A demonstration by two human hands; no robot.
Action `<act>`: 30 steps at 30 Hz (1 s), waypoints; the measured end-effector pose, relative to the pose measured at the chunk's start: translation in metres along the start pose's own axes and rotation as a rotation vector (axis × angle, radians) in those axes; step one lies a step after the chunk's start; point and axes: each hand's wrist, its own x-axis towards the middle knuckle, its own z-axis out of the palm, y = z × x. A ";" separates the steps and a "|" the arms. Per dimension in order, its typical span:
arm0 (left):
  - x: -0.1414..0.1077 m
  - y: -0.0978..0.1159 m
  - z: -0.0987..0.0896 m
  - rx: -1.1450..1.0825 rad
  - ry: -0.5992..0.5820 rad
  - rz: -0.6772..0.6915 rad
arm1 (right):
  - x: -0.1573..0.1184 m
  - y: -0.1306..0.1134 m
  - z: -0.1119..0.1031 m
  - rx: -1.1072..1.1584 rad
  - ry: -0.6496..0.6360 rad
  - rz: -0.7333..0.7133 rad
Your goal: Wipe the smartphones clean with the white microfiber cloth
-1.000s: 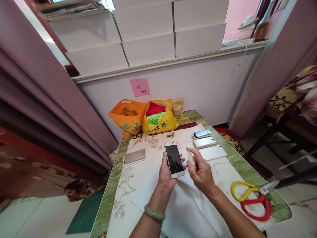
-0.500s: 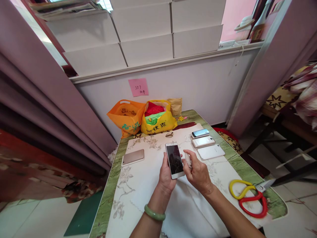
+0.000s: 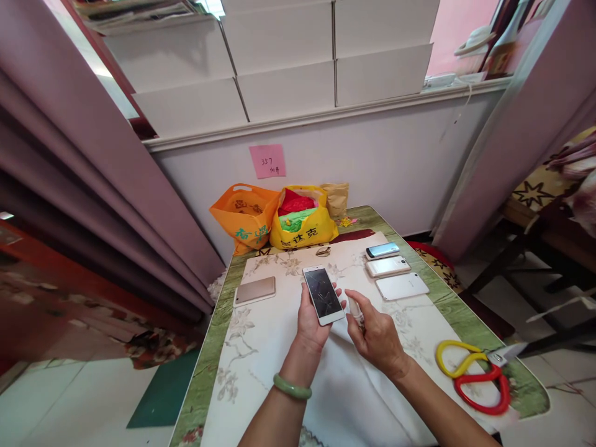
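Note:
My left hand (image 3: 313,320) is wrapped round a white-framed smartphone (image 3: 323,295), its dark screen facing up and marked with crack-like lines. A green bangle (image 3: 292,387) circles my left wrist. Just right of the phone, my right hand (image 3: 377,335) is curled around a small whitish object (image 3: 355,307), mostly hidden by the fingers; its kind is unclear. That hand does not touch the phone. Face down to the left lies a rose-gold phone (image 3: 255,290). On the right lie a blue-grey phone (image 3: 382,250), a phone in a clear case (image 3: 388,266) and a white phone (image 3: 403,286).
Large scissors (image 3: 482,372) with yellow and red handles lie near the table's right edge. An orange bag (image 3: 244,217) and a filled yellow bag (image 3: 305,230) stand at the back, beside a brown paper pouch (image 3: 336,198). A floral mat (image 3: 237,354) covers the table.
My right hand has drawn slightly away from the phone, leaving a small gap. The phone has tilted a little in my left hand. The whole view has shifted slightly.

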 end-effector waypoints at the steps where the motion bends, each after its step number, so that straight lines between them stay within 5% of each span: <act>1: 0.001 0.001 -0.002 -0.020 0.012 -0.002 | -0.002 0.000 0.002 0.007 -0.019 -0.013; 10: 0.012 -0.003 -0.038 -0.106 0.084 -0.005 | 0.002 -0.001 0.013 -0.019 -0.073 0.046; 18: 0.012 0.005 -0.052 -0.140 0.042 -0.053 | 0.009 -0.002 0.027 0.018 -0.135 0.149; 26: 0.009 0.010 -0.105 -0.213 0.077 0.011 | 0.072 0.044 0.054 0.083 0.038 0.275; 30: 0.006 0.006 -0.110 -0.152 0.011 -0.029 | 0.104 0.065 0.092 0.129 -0.047 0.286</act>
